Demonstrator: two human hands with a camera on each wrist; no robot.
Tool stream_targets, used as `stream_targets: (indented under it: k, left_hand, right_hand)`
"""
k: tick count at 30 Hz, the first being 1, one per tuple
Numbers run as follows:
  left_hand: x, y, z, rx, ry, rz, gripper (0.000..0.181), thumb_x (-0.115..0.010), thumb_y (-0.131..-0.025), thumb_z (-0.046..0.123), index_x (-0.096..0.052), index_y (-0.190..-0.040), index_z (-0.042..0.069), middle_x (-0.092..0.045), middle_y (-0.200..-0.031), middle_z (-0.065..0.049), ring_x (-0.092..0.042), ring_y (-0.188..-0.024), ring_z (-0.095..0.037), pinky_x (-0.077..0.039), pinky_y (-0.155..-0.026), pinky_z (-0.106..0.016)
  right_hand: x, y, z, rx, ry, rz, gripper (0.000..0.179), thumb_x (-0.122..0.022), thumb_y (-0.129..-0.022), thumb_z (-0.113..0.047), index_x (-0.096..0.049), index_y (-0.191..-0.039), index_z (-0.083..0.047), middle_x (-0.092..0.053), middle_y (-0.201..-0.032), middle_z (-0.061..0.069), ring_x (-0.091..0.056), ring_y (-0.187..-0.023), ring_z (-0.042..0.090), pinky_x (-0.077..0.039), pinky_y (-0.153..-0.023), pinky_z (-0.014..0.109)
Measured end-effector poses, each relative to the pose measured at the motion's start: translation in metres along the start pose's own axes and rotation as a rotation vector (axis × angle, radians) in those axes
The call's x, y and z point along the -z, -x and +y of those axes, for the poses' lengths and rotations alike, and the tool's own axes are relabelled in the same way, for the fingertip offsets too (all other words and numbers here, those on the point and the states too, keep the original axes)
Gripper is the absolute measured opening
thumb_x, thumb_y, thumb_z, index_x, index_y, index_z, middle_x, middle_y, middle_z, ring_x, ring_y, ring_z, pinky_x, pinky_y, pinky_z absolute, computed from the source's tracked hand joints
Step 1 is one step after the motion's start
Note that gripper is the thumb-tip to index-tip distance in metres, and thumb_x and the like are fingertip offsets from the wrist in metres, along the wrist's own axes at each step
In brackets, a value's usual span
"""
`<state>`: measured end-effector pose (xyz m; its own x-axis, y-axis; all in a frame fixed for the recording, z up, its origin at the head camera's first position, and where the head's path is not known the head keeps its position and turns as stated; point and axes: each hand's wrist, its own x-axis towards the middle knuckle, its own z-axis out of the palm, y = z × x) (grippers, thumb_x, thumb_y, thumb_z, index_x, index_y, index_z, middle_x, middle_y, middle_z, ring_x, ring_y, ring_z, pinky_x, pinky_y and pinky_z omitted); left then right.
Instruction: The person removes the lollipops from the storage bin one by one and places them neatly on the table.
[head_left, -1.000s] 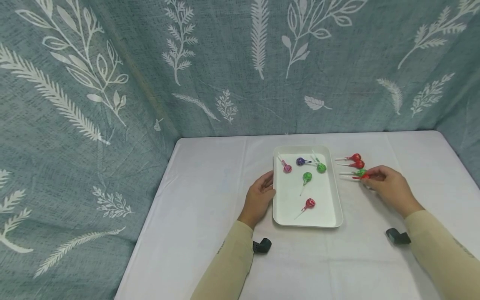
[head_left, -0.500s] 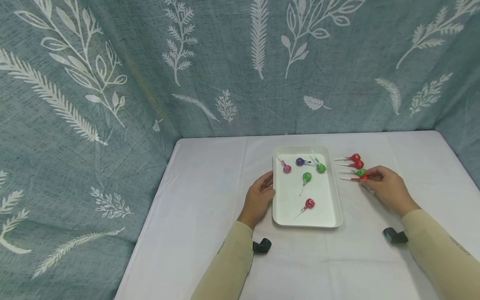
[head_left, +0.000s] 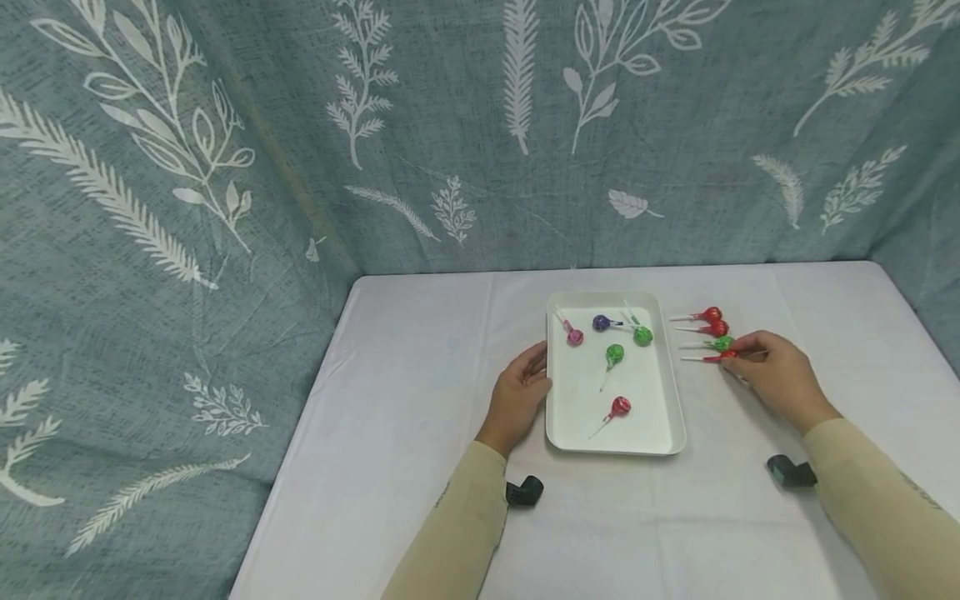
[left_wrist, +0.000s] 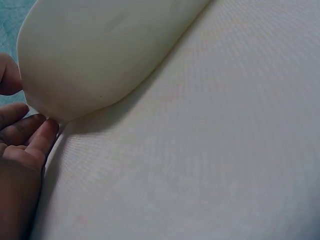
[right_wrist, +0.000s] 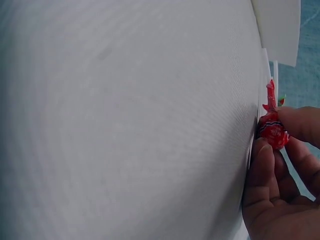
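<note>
Beside the left rim of a white tray [head_left: 555, 442] is my left hand [head_left: 516, 398]. Its fingertips [left_wrist: 49, 127] touch the tray's outer wall in the left wrist view. To the right of the tray, my right hand [head_left: 783, 375] pinches the candy head of a red lollipop [right_wrist: 274, 131] between thumb and fingers. That lollipop lies at the near end of a row, its stick towards the tray. Just beyond it are a green lollipop [head_left: 722, 343] and two red lollipops, the nearer one [head_left: 718, 328] close to the farther one [head_left: 711, 314].
Inside the tray lie a pink lollipop [head_left: 574, 337], a purple lollipop [head_left: 601, 322], two green lollipops including one near the middle [head_left: 615, 354], and a red lollipop [head_left: 620, 407]. White cloth [head_left: 405, 375] covers the table. A leaf-patterned curtain [head_left: 480, 125] hangs behind and at the left.
My right hand has shifted very slightly left and settled with the red lollipop, which now lies in line with the row. The left hand and tray stay put.
</note>
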<state>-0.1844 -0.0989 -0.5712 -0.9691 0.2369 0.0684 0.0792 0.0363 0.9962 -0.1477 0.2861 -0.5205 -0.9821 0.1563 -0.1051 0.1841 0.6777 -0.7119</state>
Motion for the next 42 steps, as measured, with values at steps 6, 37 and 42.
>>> stream_targets:
  k: [6, 37, 42]
  left_hand:
    - [0.0005, 0.0002, 0.0007, 0.001, 0.003, -0.001, 0.059, -0.061, -0.100, -0.002, -0.053, -0.158, 0.001, -0.061, -0.154, -0.010, -0.063, -0.135, -0.018, -0.052, -0.112, -0.028]
    - [-0.0004, 0.0002, -0.0015, 0.001, 0.002, 0.005, 0.058, -0.062, -0.101, -0.001, -0.055, -0.158, 0.004, -0.061, -0.154, -0.008, -0.061, -0.137, -0.019, -0.051, -0.113, -0.029]
    - [-0.0005, -0.0004, -0.0006, 0.004, 0.003, 0.006, 0.059, -0.061, -0.100, -0.002, -0.054, -0.158, 0.002, -0.061, -0.154, -0.008, -0.061, -0.137, -0.018, -0.051, -0.113, -0.028]
  right_hand:
    - [-0.0012, -0.0018, 0.0017, -0.004, 0.003, 0.000, 0.034, -0.073, -0.106, -0.019, -0.063, -0.126, 0.006, -0.066, -0.119, 0.027, -0.065, -0.100, 0.037, -0.056, -0.063, 0.024]
    - [0.0042, -0.0033, -0.0013, -0.037, -0.042, 0.023, 0.040, -0.063, -0.111, -0.029, -0.061, -0.132, 0.006, -0.064, -0.123, 0.027, -0.066, -0.098, 0.035, -0.057, -0.064, 0.021]
    - [0.0056, -0.0047, -0.0045, -0.051, -0.049, 0.016, 0.045, -0.060, -0.113, -0.034, -0.060, -0.134, 0.005, -0.063, -0.125, 0.027, -0.065, -0.100, 0.036, -0.056, -0.064, 0.020]
